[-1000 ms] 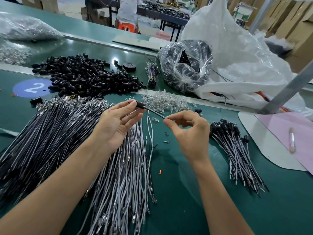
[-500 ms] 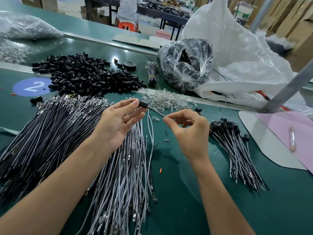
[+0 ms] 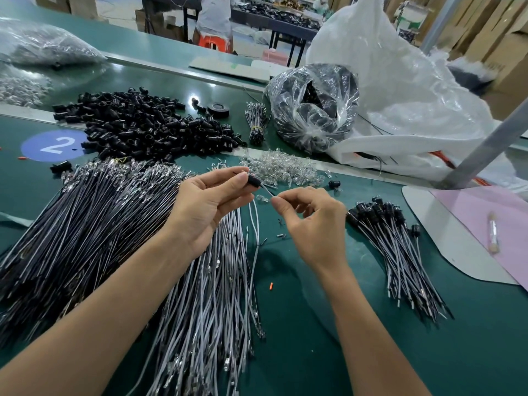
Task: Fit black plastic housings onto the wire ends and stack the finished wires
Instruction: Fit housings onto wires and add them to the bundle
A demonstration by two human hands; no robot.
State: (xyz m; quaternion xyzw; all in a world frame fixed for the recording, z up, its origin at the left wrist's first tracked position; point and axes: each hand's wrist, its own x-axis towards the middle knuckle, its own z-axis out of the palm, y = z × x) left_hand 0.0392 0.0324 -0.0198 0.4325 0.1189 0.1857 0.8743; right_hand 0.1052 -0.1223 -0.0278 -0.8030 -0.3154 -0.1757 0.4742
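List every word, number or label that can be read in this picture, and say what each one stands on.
"2", in white, on the round blue sticker stuck to the green table.
Nothing else can be read: the cardboard boxes at the back show no legible print.

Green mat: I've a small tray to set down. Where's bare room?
Bare mat lies between the white wires and the finished stack, and right of that stack, on the near side of the white board. Crowded: dark wires at left, black housings and clear bulbs farther back.
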